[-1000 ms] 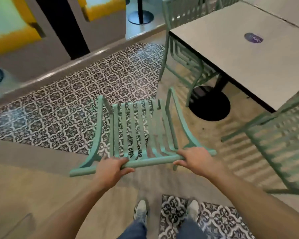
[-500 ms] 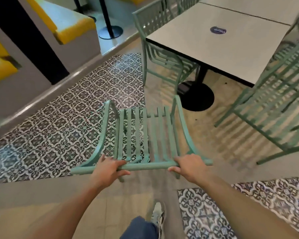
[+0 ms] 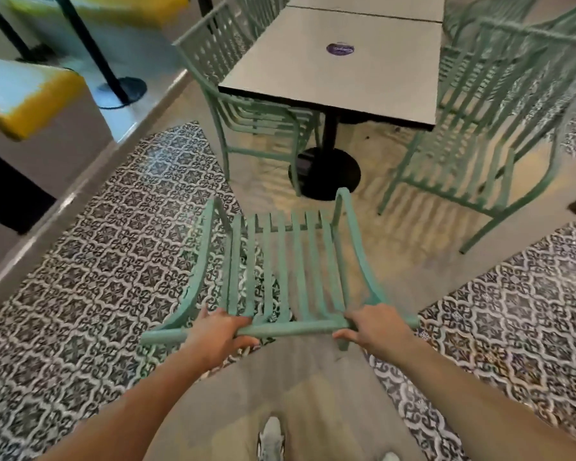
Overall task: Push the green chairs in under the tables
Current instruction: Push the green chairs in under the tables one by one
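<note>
A green slatted chair stands right in front of me, its back towards me. My left hand and my right hand both grip its top rail. Beyond it is a grey square table on a black pedestal base. The chair's seat points at the table's near end, a short gap away. Another green chair sits pushed in at the table's left side. A third green chair stands at the table's right side, pulled out and angled.
Patterned black-and-white tiles cover the floor left and right, with plain beige floor under the table. A raised step with yellow-cushioned benches and black post bases lies at the left. A second table adjoins the first further back. My shoe shows at the bottom.
The chair in my hands has travelled across the tiles towards the table's near end. The view has swung so the table now lies straight ahead. Both hands kept their grip.
</note>
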`<control>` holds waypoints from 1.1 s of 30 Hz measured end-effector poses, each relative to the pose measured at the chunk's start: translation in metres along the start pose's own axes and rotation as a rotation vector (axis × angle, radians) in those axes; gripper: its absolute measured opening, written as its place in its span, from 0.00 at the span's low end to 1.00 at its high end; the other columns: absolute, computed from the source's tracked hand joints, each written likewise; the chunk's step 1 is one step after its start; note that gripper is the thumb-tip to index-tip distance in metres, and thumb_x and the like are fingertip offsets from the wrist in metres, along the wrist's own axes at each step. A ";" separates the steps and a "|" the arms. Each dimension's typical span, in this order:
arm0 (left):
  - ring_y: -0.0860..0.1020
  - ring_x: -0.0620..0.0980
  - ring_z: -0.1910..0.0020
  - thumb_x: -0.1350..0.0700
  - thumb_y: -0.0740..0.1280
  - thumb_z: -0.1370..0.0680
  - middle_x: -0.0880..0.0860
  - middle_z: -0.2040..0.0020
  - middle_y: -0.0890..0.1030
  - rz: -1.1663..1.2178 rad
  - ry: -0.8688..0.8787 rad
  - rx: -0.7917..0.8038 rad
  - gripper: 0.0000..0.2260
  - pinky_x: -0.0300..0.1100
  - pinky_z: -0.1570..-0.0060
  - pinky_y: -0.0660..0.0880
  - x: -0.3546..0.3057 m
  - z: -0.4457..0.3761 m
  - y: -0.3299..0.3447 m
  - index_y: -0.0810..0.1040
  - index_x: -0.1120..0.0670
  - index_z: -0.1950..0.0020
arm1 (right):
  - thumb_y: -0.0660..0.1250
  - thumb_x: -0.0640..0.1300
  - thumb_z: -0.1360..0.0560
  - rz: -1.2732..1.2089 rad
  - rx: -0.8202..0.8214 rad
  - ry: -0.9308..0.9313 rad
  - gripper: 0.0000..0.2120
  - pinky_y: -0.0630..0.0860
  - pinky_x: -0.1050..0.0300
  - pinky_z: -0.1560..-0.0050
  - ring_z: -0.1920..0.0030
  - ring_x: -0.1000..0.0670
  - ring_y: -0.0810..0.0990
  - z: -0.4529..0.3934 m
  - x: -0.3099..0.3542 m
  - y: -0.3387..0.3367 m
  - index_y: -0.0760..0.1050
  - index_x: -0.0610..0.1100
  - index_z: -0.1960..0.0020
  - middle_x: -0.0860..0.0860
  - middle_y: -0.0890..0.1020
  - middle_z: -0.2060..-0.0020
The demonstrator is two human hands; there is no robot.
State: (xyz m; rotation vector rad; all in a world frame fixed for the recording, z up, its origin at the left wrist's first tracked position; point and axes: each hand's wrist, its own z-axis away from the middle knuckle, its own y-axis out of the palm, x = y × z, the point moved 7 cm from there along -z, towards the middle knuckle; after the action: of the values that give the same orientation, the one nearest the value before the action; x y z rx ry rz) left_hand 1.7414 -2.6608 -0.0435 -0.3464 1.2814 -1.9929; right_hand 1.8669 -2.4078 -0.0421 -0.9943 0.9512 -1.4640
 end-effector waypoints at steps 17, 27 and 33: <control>0.73 0.45 0.43 0.27 0.53 0.30 0.39 0.55 0.78 -0.028 0.084 0.105 0.18 0.60 0.28 0.55 0.066 -0.035 -0.046 0.73 0.35 0.51 | 0.52 0.71 0.26 -0.135 0.040 0.285 0.24 0.69 0.53 0.63 0.55 0.46 0.80 -0.016 0.067 -0.016 0.68 0.50 0.56 0.51 0.75 0.63; 0.78 0.40 0.63 0.34 0.59 0.25 0.45 0.52 0.80 0.303 0.078 0.014 0.20 0.36 0.62 0.78 0.085 -0.049 -0.050 0.79 0.46 0.44 | 0.47 0.75 0.30 -0.311 -0.131 0.591 0.36 0.67 0.49 0.37 0.38 0.48 0.73 0.005 0.053 -0.007 0.73 0.52 0.38 0.54 0.75 0.42; 0.78 0.54 0.49 0.42 0.65 0.24 0.59 0.39 0.74 0.663 -0.591 -0.342 0.25 0.53 0.49 0.79 0.219 -0.039 -0.072 0.71 0.53 0.31 | 0.71 0.51 0.27 -1.369 -0.928 1.541 0.33 0.71 0.42 0.37 0.35 0.37 0.71 0.071 0.029 0.031 0.63 0.41 0.28 0.38 0.68 0.31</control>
State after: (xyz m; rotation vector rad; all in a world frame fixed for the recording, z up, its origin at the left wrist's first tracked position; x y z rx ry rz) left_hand 1.5352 -2.7707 -0.0332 -0.5390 1.1393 -1.0103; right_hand 1.9418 -2.4434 -0.0450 -1.0613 2.4503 -3.2558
